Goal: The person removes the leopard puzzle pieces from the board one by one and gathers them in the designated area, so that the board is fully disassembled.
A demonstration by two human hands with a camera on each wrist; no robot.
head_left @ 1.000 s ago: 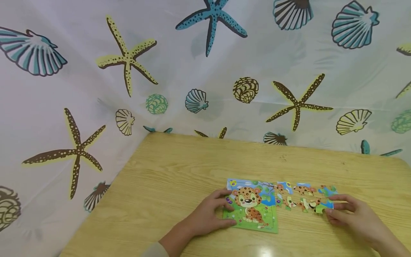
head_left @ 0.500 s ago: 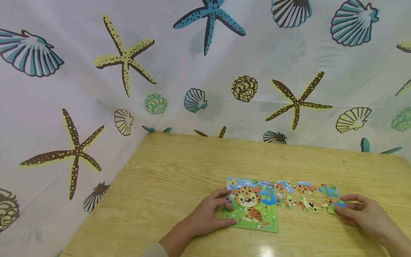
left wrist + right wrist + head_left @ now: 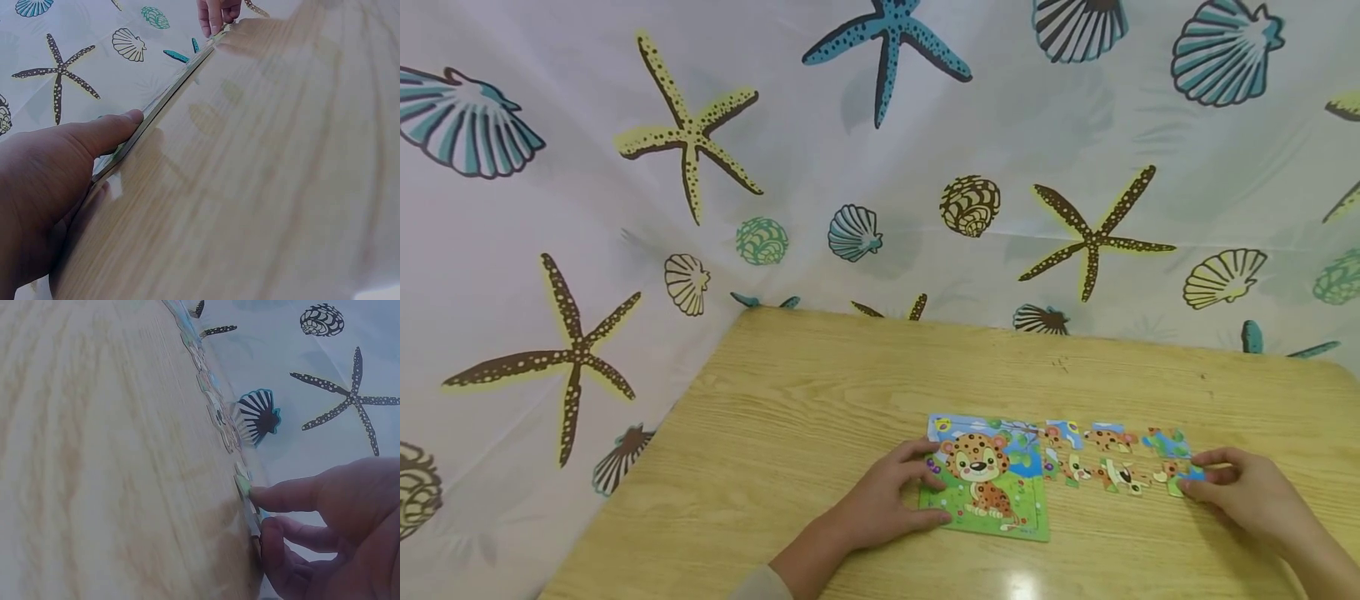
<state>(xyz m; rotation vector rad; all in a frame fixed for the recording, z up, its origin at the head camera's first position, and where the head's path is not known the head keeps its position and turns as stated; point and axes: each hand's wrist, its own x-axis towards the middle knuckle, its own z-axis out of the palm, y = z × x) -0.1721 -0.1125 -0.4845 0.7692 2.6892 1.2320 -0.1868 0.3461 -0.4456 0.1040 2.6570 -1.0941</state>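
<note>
A square leopard picture board (image 3: 992, 477) lies flat on the table. My left hand (image 3: 876, 508) rests at its left edge, fingers and thumb spread over the rim. Right of the board, loose puzzle pieces lie in two rows, among them a blue-green one (image 3: 1167, 442) in the upper row and a spotted one (image 3: 1122, 475) in the lower. At the lower row's right end, my right hand (image 3: 1251, 493) pinches a blue and green piece (image 3: 1192, 477) between thumb and fingers. In the right wrist view that piece (image 3: 245, 487) is low against the tabletop, partly covered by the fingertips.
The wooden table (image 3: 820, 375) extends around the board and pieces. Behind and at the left hangs a white curtain (image 3: 805, 150) printed with starfish and shells, meeting the table's far edge.
My right hand has moved right with its piece, away from the spotted pieces of the lower row, then stayed nearly in place. My left hand remains at the board.
</note>
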